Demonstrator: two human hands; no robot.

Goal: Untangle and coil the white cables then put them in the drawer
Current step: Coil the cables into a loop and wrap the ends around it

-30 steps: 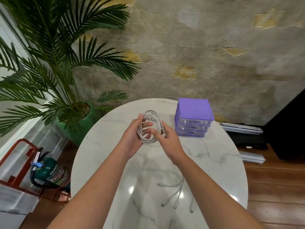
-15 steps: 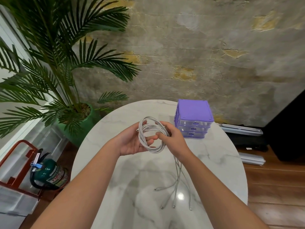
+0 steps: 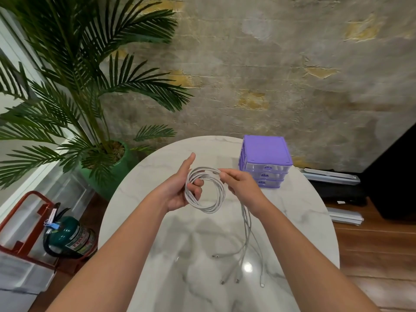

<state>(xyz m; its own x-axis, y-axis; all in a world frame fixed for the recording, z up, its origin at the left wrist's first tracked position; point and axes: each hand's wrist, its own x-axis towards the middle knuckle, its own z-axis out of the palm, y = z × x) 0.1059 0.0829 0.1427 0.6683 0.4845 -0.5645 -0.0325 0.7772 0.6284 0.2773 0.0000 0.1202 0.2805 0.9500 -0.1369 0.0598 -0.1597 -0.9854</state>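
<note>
A bundle of white cables (image 3: 210,204) is wound into a round coil held above the marble table (image 3: 299,217). My left hand (image 3: 177,190) holds the coil's left side, fingers curled through the loops and thumb raised. My right hand (image 3: 243,188) pinches the strands at the coil's upper right. Loose cable tails (image 3: 246,235) hang from under my right hand, and their plug ends (image 3: 236,280) lie on the table. The purple drawer unit (image 3: 265,161) stands behind my right hand, its three clear drawers closed.
A potted palm (image 3: 74,104) in a green pot stands left of the table. A green fire extinguisher (image 3: 69,237) in a red stand sits on the floor at the lower left. Dark cases (image 3: 342,190) lie on the wooden floor at the right.
Both hands have moved apart and the coil has opened wider. My right hand has shifted to the coil's upper right, drawing the tails across the table.
</note>
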